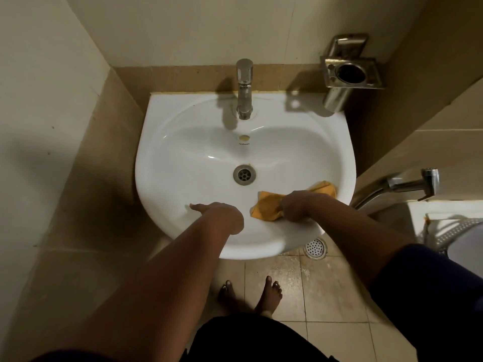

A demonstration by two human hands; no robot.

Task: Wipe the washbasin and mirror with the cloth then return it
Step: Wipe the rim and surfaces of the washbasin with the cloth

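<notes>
A white washbasin (183, 142) hangs on the tiled wall, with a chrome tap (245, 87) at its back and a drain (244, 174) in the middle. My right hand (296, 206) is shut on an orange cloth (269, 206), pressing it on the basin's near right inner slope. The cloth's far end (325, 188) trails toward the right rim. My left hand (222, 214) rests on the basin's near rim, a finger pointing left, holding nothing. No mirror is in view.
A steel tumbler holder (351, 73) and soap dish (349, 45) are fixed on the right wall. A chrome hand sprayer (413, 182) hangs to the basin's right. A floor drain (315, 248) lies below the basin, near my bare feet (269, 293).
</notes>
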